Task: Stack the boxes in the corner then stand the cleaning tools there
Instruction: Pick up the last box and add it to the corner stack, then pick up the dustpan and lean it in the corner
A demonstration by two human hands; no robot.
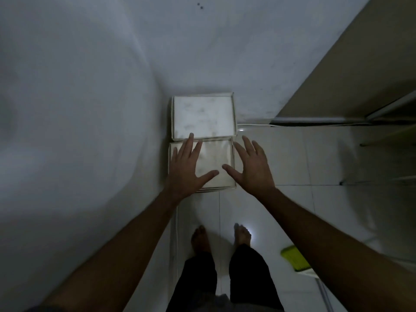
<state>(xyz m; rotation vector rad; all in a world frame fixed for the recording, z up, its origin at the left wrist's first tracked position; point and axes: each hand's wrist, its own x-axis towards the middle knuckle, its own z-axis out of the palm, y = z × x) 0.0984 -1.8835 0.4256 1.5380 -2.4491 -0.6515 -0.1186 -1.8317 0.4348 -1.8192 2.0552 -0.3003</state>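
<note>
Boxes: far box [202,117] in wall corner, near box [213,164] touching its front edge. Left hand [188,167], right hand [253,166] spread, gripping nothing. Broom [293,258] behind, not yet stood.

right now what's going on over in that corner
A person stands barefoot on the tiled floor, both hands spread open over the near box, which sits along the left wall. The left hand is over its top; the right hand is at its right edge. A far box sits in the corner itself. A green cleaning tool lies on the floor, not yet stood up.
</note>
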